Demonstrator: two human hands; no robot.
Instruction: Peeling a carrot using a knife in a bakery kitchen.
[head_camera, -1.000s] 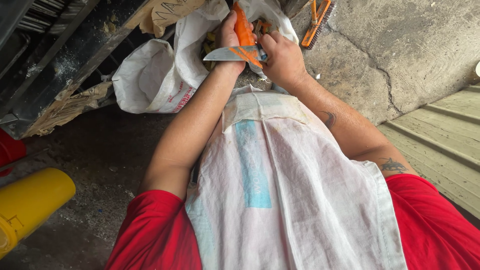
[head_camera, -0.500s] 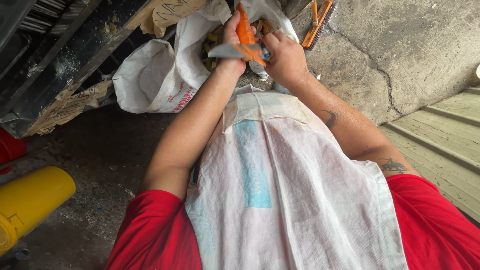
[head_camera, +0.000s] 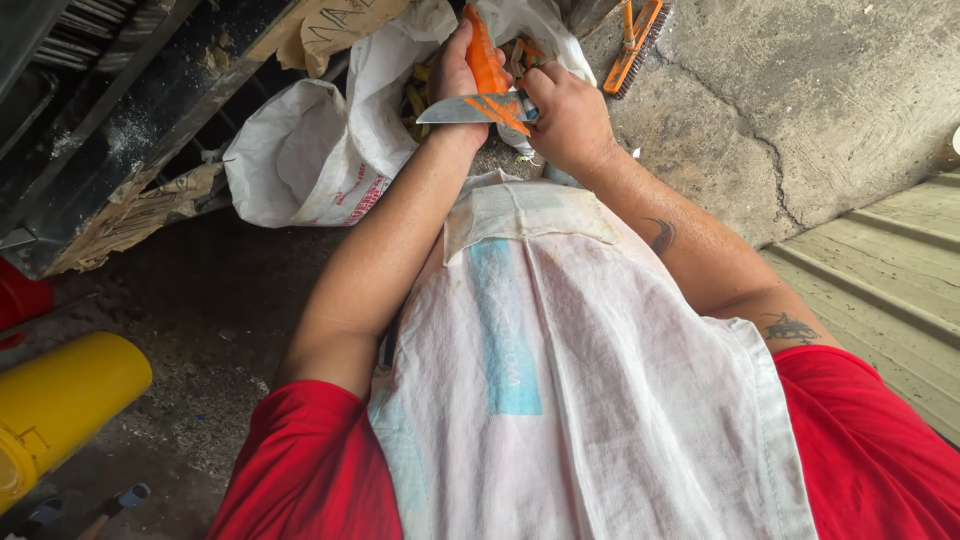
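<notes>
My left hand (head_camera: 455, 70) grips an orange carrot (head_camera: 484, 60), holding it upright over an open white sack (head_camera: 330, 150). My right hand (head_camera: 565, 115) holds a knife (head_camera: 470, 108) whose steel blade lies across the carrot, pointing left. A strip of orange peel clings to the blade near my right thumb. Yellowish peelings lie inside the sack under my hands. A white cloth apron (head_camera: 560, 380) covers my lap below my forearms.
A yellow cylinder-shaped container (head_camera: 60, 405) lies at lower left on the dirty floor. Dark metal shelving (head_camera: 110, 110) with torn cardboard runs along the upper left. An orange brush (head_camera: 635, 40) rests on cracked concrete at top. Wooden steps (head_camera: 890, 280) are on the right.
The knife blade has slid along the carrot and now sits lower and more level, with a peel strip on it. Both hands stay over the sack.
</notes>
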